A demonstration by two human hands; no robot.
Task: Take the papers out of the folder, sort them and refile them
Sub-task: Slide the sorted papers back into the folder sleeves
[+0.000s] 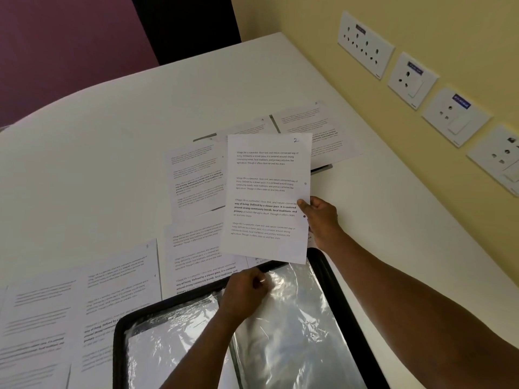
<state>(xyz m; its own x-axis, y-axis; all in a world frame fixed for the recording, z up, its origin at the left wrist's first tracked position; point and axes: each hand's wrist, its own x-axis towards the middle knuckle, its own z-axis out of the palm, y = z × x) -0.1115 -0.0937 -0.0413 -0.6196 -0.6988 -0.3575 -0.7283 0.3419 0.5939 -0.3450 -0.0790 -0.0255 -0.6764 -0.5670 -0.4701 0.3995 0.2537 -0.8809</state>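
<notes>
Head view: folder [348,310] cropped below.

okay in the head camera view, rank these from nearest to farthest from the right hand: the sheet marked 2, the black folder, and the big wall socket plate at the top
1. Sheet marked 2: in the right hand's grip, pinched at its right edge.
2. Black folder: just below that hand, open on the table, near the person.
3. Big wall socket plate: far up on the yellow wall, top right.

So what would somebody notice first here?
Probably the sheet marked 2, held up mid-picture by the right hand. Below it, the left hand pinches a shiny plastic sleeve of the open black folder, and printed pages lie over the white table.
</notes>
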